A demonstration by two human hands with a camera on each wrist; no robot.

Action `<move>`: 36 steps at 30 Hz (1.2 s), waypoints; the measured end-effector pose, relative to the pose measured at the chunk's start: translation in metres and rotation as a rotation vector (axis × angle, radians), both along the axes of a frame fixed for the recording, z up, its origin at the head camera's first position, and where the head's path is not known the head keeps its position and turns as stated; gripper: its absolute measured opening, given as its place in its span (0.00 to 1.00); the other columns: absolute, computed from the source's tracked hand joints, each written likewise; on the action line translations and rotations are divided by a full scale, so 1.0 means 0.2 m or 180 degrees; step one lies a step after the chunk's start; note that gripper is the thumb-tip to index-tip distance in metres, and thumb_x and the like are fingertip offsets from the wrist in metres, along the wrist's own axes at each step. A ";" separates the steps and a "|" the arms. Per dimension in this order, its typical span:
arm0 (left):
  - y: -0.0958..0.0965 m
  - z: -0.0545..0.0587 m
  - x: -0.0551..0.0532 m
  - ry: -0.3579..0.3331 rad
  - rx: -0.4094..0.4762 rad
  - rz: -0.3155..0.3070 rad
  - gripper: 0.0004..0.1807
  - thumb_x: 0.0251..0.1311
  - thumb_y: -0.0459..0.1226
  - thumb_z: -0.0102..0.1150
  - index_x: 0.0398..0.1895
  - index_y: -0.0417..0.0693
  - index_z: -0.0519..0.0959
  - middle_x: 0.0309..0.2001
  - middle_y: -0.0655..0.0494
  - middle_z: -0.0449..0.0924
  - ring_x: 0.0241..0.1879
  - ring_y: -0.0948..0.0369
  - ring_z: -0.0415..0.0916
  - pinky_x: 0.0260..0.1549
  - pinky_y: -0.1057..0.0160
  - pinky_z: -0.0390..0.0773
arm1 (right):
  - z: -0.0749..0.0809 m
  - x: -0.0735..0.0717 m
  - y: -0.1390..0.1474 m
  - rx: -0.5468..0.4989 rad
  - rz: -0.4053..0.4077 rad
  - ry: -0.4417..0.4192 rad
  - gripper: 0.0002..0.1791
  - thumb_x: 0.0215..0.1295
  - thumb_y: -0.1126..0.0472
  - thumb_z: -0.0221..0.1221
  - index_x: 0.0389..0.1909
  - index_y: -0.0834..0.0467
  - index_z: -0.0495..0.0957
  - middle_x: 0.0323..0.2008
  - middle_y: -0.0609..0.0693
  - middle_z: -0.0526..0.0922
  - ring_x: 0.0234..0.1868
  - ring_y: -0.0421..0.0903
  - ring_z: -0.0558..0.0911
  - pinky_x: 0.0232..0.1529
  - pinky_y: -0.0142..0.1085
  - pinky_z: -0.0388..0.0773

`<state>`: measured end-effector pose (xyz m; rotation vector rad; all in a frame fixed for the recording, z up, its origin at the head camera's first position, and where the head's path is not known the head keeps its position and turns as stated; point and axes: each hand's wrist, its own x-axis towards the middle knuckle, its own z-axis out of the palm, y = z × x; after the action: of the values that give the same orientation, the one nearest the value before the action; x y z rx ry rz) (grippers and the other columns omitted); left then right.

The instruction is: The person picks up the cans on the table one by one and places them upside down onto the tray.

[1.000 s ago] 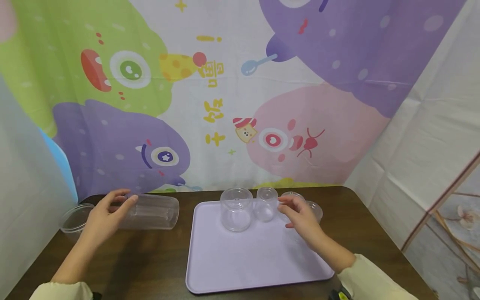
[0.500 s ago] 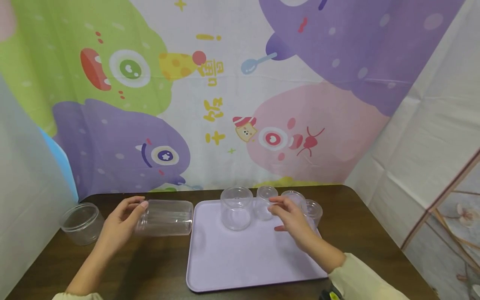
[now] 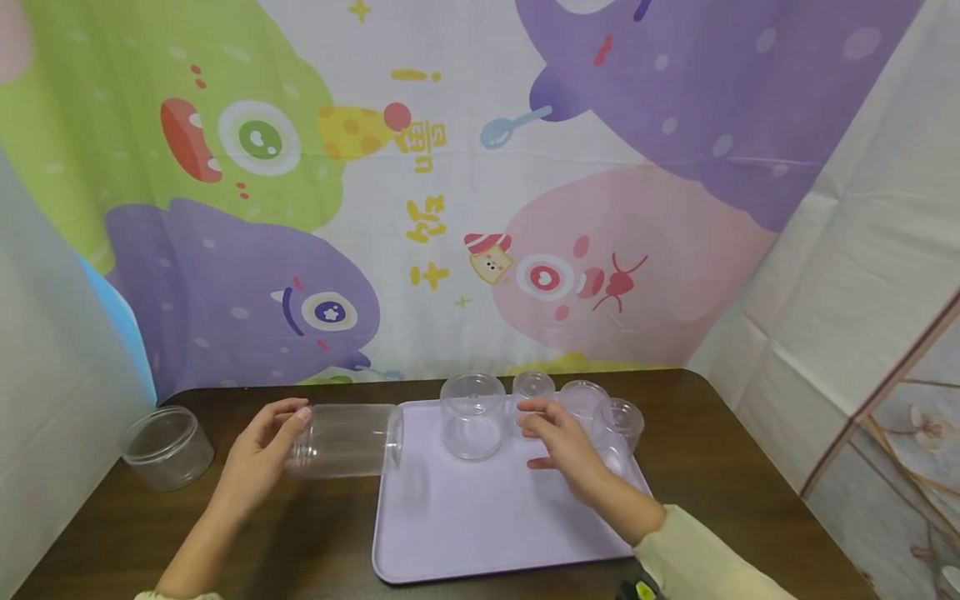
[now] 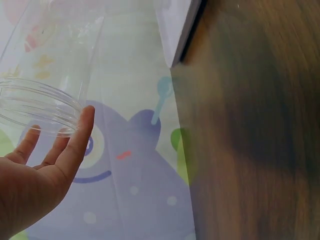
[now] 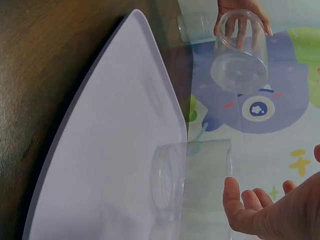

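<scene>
Head view: nearest lie a pale sleeve (image 3: 705, 554) and the front edge of a lilac tray (image 3: 487, 533) on a dark table (image 3: 315, 546). Farther in, the left hand (image 3: 258, 450) pinches the ridged mouth of a tall jar (image 3: 348, 442) between thumb and fingers; the jar is held on its side — its base reaching over the tray's left edge. About level with it, the right hand (image 3: 566, 454) is loosely bent, fingers a little apart and holding nothing; whether a fingertip touches the small jar (image 3: 534, 385) behind it, I cannot tell. Off to the left, a squat jar (image 3: 168, 454) stands apart from the tray. Toward the tray's back stand a wide jar (image 3: 474, 425), the small jar, a third jar (image 3: 585, 400) and, rightmost, a fourth jar (image 3: 626, 421). So four look settled — the tall one is not yet set down, and the squat one seems left to deal with. Behind everything hangs a cartoon cloth (image 3: 420, 333).
</scene>
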<state>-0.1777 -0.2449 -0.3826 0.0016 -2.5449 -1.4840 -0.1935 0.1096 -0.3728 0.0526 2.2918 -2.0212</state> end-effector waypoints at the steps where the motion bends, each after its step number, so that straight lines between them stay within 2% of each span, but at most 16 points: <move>1: 0.01 0.00 0.00 -0.0001 0.0045 -0.0020 0.25 0.68 0.53 0.43 0.62 0.51 0.67 0.55 0.43 0.73 0.41 0.80 0.69 0.36 0.68 0.79 | 0.00 0.00 -0.01 -0.0003 0.0010 0.0002 0.21 0.61 0.58 0.53 0.54 0.62 0.71 0.55 0.60 0.75 0.54 0.56 0.74 0.36 0.43 0.80; 5: 0.03 -0.01 0.00 0.0013 0.0171 -0.0074 0.25 0.68 0.52 0.44 0.61 0.49 0.67 0.53 0.45 0.74 0.42 0.78 0.70 0.35 0.65 0.81 | -0.01 0.00 -0.04 -0.0016 0.0053 0.0016 0.22 0.61 0.57 0.54 0.54 0.63 0.71 0.55 0.61 0.75 0.54 0.56 0.75 0.35 0.43 0.81; 10: 0.06 -0.01 0.01 0.0067 0.0381 -0.0116 0.23 0.68 0.50 0.46 0.59 0.47 0.68 0.44 0.57 0.76 0.39 0.72 0.74 0.33 0.61 0.83 | -0.02 0.00 -0.08 -0.0038 0.0088 0.0024 0.22 0.61 0.57 0.54 0.54 0.63 0.71 0.53 0.60 0.76 0.53 0.54 0.76 0.35 0.44 0.81; 15: 0.08 -0.03 0.00 0.0060 0.0571 -0.0156 0.22 0.68 0.49 0.46 0.58 0.45 0.68 0.37 0.67 0.76 0.34 0.67 0.78 0.29 0.61 0.83 | -0.02 0.00 -0.12 -0.0065 0.0138 -0.0002 0.21 0.60 0.56 0.55 0.53 0.62 0.72 0.52 0.59 0.76 0.52 0.52 0.76 0.35 0.44 0.81; 20: 0.10 -0.03 0.00 0.0049 0.0599 -0.0161 0.21 0.68 0.48 0.46 0.57 0.45 0.68 0.36 0.66 0.76 0.34 0.65 0.79 0.29 0.59 0.83 | -0.03 0.00 -0.15 -0.0108 0.0184 0.0020 0.21 0.61 0.55 0.55 0.52 0.60 0.72 0.52 0.59 0.77 0.51 0.51 0.77 0.36 0.46 0.81; 27: 0.13 -0.04 0.01 0.0030 0.0640 -0.0189 0.20 0.69 0.47 0.45 0.58 0.46 0.68 0.37 0.65 0.76 0.33 0.68 0.78 0.29 0.62 0.82 | -0.05 0.00 -0.18 -0.0140 0.0221 0.0009 0.22 0.61 0.54 0.55 0.54 0.62 0.71 0.53 0.59 0.76 0.51 0.51 0.77 0.36 0.46 0.81; 36: 0.17 -0.05 0.00 0.0041 0.0855 -0.0255 0.19 0.69 0.45 0.45 0.57 0.44 0.68 0.35 0.67 0.76 0.34 0.68 0.77 0.29 0.60 0.83 | -0.07 -0.02 -0.23 -0.0155 0.0291 0.0019 0.24 0.60 0.54 0.55 0.54 0.63 0.71 0.54 0.60 0.76 0.51 0.51 0.77 0.35 0.44 0.81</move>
<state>-0.1787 -0.2110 -0.3923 -0.0717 -2.3406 -1.8383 -0.1969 0.0635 -0.3861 -0.0603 2.2043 -2.0331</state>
